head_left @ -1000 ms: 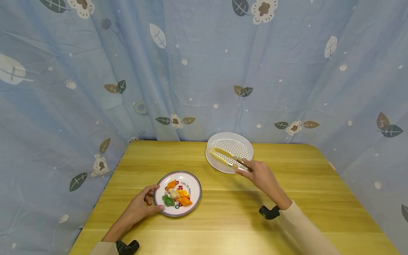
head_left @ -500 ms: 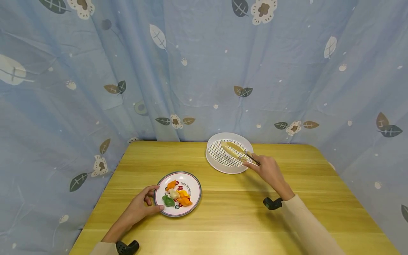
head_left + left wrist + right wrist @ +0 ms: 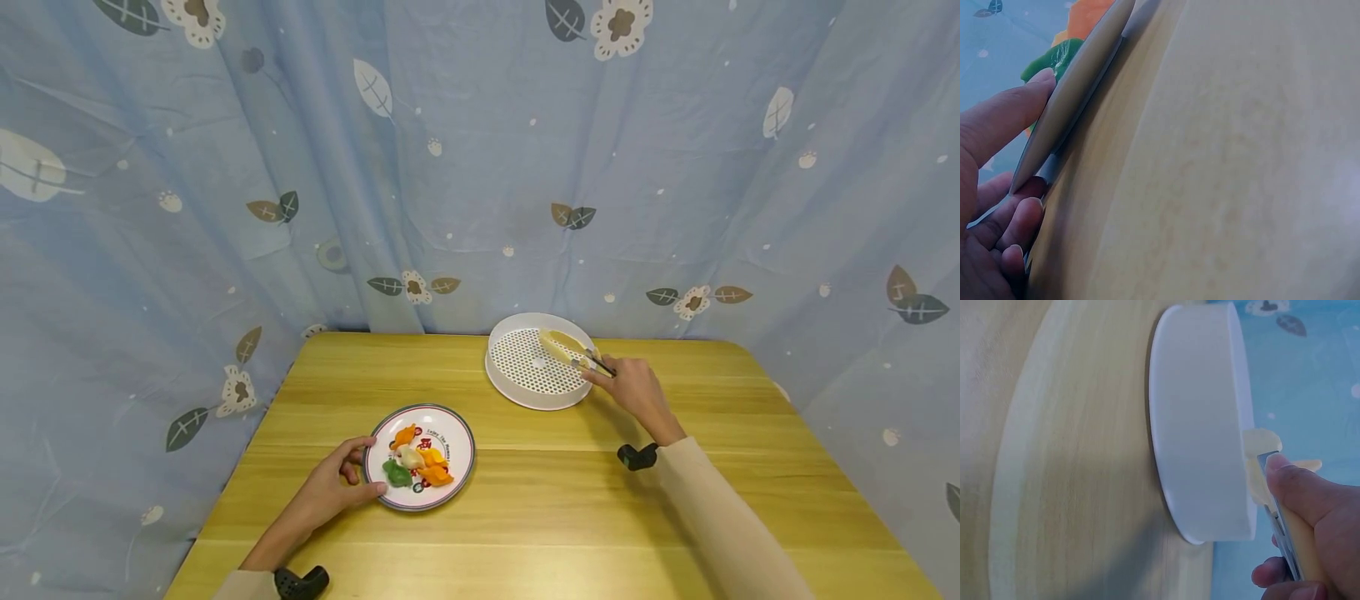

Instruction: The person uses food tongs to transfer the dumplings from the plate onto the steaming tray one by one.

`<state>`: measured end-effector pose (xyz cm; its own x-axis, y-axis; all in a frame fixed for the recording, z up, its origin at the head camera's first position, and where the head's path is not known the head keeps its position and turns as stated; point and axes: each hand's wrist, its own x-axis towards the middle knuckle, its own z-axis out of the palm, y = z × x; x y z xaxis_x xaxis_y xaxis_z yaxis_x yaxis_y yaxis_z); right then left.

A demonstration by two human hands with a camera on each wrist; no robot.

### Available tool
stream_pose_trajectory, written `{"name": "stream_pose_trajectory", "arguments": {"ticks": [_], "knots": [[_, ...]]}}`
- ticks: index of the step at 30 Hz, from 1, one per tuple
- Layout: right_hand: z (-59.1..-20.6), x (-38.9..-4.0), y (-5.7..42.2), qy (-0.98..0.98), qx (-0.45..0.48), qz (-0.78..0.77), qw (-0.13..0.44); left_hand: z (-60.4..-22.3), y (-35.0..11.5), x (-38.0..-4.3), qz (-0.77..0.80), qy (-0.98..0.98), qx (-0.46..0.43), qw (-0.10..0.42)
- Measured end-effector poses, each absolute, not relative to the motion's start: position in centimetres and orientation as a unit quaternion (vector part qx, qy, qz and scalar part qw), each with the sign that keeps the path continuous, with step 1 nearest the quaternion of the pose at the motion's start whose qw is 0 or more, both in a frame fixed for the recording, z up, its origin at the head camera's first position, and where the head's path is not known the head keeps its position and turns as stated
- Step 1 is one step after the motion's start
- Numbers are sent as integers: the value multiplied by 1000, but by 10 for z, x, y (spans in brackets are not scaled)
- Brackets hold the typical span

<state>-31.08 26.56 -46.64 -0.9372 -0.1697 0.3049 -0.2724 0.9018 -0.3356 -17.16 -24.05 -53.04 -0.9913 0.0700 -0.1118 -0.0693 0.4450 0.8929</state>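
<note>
My left hand (image 3: 330, 486) grips the left rim of a white plate (image 3: 448, 492), thumb on top and fingers curled at the edge, as the left wrist view shows. On the plate lie colourful dumplings: a green one (image 3: 397, 474), a whitish one (image 3: 409, 457) and several orange-yellow ones (image 3: 436, 476). With my right hand (image 3: 637, 392) I hold metal tongs with cream tips (image 3: 558, 346), over the right part of a round white steamer basket (image 3: 517, 383) with a perforated floor. No dumpling shows between the tips. In the right wrist view the basket's wall (image 3: 1200, 419) hides its inside.
The wooden table (image 3: 540, 517) carries the plate at centre left and the basket at its back edge. A blue patterned curtain (image 3: 480, 167) hangs close behind and at both sides. A black device sits on each wrist (image 3: 637, 456).
My right hand and the tongs have shifted right and slightly back, their tips going from the basket's left side to its right part. The left hand and plate stay put.
</note>
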Motion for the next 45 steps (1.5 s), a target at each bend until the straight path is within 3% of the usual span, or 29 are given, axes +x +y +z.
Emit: {"name": "stream_pose_trajectory", "arguments": {"ticks": [29,45], "knots": [[-469,-328,259,-982,66,158,79,-530,-237,-170,525,849,-1,61],[-464,-320,263,-974,79,186,102,-530,-239,-171,520,852,-4,59]]}}
